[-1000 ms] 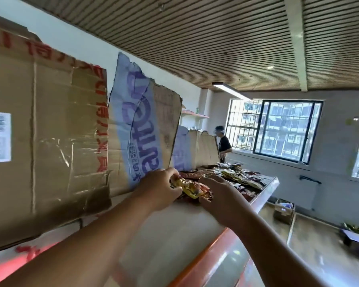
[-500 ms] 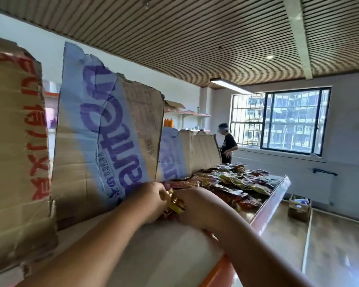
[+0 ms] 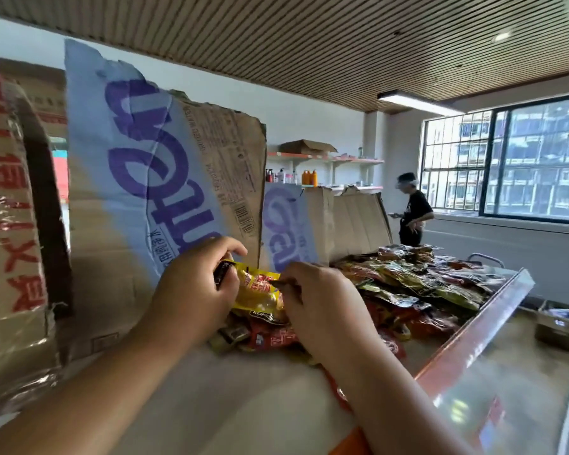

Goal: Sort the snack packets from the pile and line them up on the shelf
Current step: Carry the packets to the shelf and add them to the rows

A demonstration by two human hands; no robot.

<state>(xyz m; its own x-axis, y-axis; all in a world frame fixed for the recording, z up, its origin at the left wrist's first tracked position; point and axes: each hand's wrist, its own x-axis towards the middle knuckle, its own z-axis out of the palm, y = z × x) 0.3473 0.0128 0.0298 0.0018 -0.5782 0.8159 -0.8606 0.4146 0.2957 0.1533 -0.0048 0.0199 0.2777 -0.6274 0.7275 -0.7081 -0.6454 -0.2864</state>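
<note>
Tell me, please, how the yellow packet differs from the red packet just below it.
Colour: the yellow packet is yellow with a black end; the red packet is red. Hold: the left hand and right hand pinch the yellow packet; the red packet lies unheld on the shelf. Height: the yellow packet is above, the red packet beneath it, partly hidden by the right hand. Both are glossy snack packets.

A: The yellow packet (image 3: 260, 290), what is it made of?
B: Glossy plastic film, crinkled, like the whole pile of packets (image 3: 418, 284).
A: And the upright cardboard sheet (image 3: 165, 178)?
B: Matt, rough board, ragged along the top, with blue print. The brown cardboard (image 3: 10, 224) wears shiny clear tape.
A: The shelf (image 3: 227, 399)?
B: A smooth, pale, matt top. Its front strip (image 3: 480, 333) is clear glossy plastic. The ceiling (image 3: 309, 44) looks like slatted wood.
</note>
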